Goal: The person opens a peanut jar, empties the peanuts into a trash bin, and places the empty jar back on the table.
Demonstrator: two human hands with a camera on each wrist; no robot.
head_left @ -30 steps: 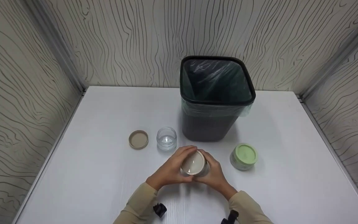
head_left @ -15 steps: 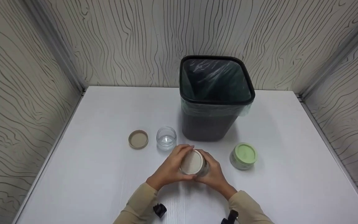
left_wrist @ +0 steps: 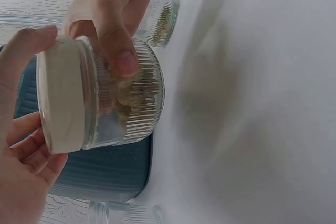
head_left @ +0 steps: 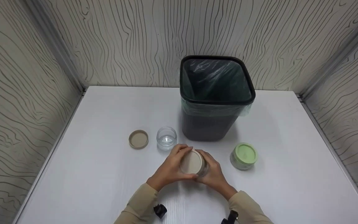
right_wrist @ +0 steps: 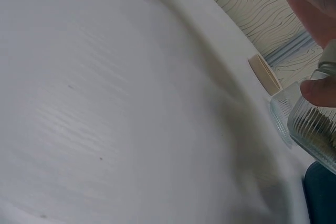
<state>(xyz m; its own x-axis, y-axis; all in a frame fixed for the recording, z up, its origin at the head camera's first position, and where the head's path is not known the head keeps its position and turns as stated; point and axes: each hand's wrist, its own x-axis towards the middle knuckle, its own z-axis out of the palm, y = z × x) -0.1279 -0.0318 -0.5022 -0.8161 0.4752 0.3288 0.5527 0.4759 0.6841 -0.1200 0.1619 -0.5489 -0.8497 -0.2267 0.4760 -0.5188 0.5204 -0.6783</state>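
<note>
Both hands hold a ribbed glass jar [left_wrist: 144,98] with dried brownish bits inside and a cream lid [head_left: 192,162] over its mouth. In the left wrist view it is raised above the table and tilted. My left hand [head_left: 171,168] grips the lid's rim between fingers and thumb. Round the glass body curl the fingers and thumb of my right hand [head_left: 212,174]; its thumb presses the ribbed side in the left wrist view. Behind the left hand stands an uncovered clear glass jar [head_left: 166,139], and left of that lies a tan lid [head_left: 138,139].
A dark bin [head_left: 210,124] with a plastic liner stands at the back of the white table [head_left: 104,180]. Right of my hands is a glass jar with a green lid [head_left: 246,153]. Patterned walls [head_left: 129,40] border the table at the back and sides.
My left hand has turned slightly counter-clockwise at the cream lid: its fingertips have shifted left, its thumb right. The right hand keeps its grip on the jar, and the other things have stayed put.
</note>
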